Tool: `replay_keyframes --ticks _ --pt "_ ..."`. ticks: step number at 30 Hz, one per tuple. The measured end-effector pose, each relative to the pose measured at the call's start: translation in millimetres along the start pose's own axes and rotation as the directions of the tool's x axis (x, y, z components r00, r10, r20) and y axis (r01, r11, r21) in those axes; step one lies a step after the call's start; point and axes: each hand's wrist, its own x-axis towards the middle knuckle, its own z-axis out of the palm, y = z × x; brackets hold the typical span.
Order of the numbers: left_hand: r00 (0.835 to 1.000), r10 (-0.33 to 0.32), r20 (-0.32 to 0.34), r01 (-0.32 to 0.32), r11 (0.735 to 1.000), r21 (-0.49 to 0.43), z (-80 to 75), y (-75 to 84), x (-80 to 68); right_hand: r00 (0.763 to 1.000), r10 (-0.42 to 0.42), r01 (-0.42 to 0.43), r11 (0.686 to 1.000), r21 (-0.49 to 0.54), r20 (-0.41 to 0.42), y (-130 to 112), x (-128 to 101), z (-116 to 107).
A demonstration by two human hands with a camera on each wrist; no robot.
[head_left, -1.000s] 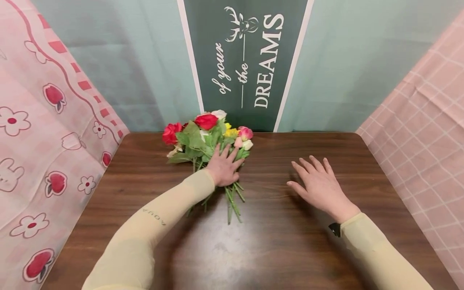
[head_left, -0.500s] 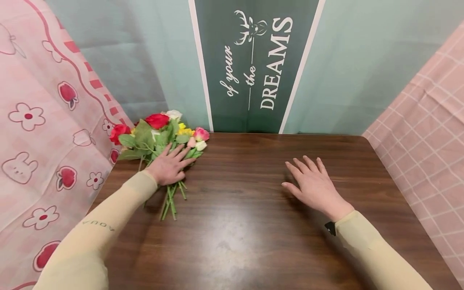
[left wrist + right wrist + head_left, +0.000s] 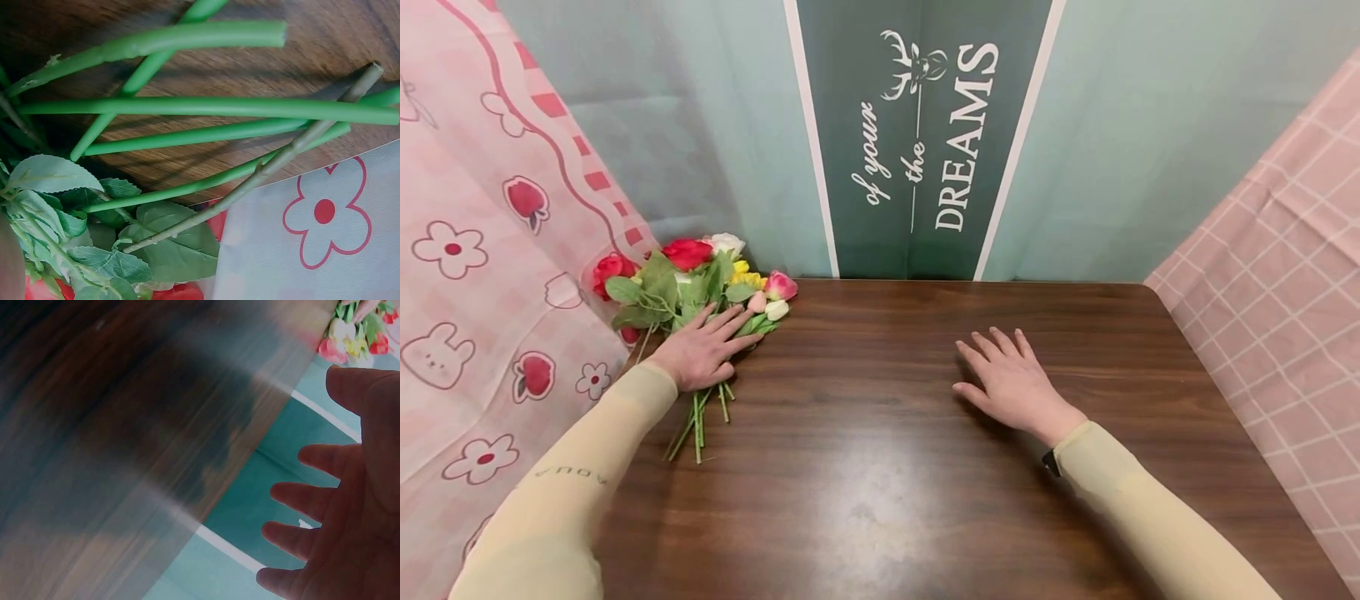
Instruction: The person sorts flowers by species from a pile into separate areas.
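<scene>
A bunch of artificial flowers with red, white, yellow and pink blooms lies at the table's far left corner, heads against the pink cloth. My left hand presses flat on its stems, fingers straight. In the left wrist view the green stems cross the wood, leaves below them. My right hand hovers flat over the middle of the table, fingers spread, holding nothing. The right wrist view shows that open palm and the flowers far off.
A green banner reading "of your the DREAMS" hangs behind the table. Pink patterned cloth walls the left side and pink checked cloth the right.
My left hand has slid the flowers leftward along the table's far edge to the left corner. My right hand has drifted a little to the left.
</scene>
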Motion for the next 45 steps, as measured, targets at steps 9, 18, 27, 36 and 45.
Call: replay_keyframes --ticks 9,18,27,36,45 --pt "0.989 -0.081 -0.125 0.074 0.995 -0.061 -7.9 8.9 1.4 1.0 -0.023 0.023 1.0 -0.009 0.013 -14.0 2.6 2.6" --pt "0.831 -0.419 -0.366 0.358 0.906 -0.224 -42.7 1.2 -15.4 0.997 -0.08 0.08 0.997 -0.016 0.003 -31.9 14.9 -2.7" --pt "0.608 -0.794 -0.003 0.666 0.512 -0.543 -56.3 -12.6 -47.4 0.943 -0.334 0.332 0.941 -0.06 -0.015 -108.6 55.8 -9.2" --pt "0.542 -0.796 0.269 0.663 0.209 -0.719 -47.7 -14.3 -52.8 0.858 -0.513 0.506 0.851 -0.143 -0.013 -181.6 76.3 -4.9" --pt "0.467 -0.794 0.389 0.536 -0.096 -0.838 -39.1 -15.9 -36.8 0.846 -0.533 0.528 0.834 -0.16 0.012 -200.8 75.0 0.8"
